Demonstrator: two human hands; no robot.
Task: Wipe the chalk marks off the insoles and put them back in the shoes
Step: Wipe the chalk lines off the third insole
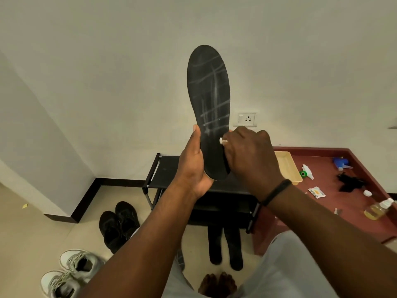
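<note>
Head view: a black insole (208,100) crossed with white chalk lines is held upright in front of a pale wall. Its heel end is grasped in the left hand (193,166), thumb laid along the left edge. The right hand (249,153) is clenched around a small white piece (221,141), whose tip is pressed against the insole's lower right edge; what the piece is cannot be told. A dark band (277,191) is worn on the right wrist. Below, a black shoe rack (167,171) is seen, with two more dark insoles (225,246) laid on the floor before it. Black shoes (118,224) and white sneakers (71,272) are set at the left. Bottles (378,208) are scattered on a red surface (322,164) at the right.
</note>
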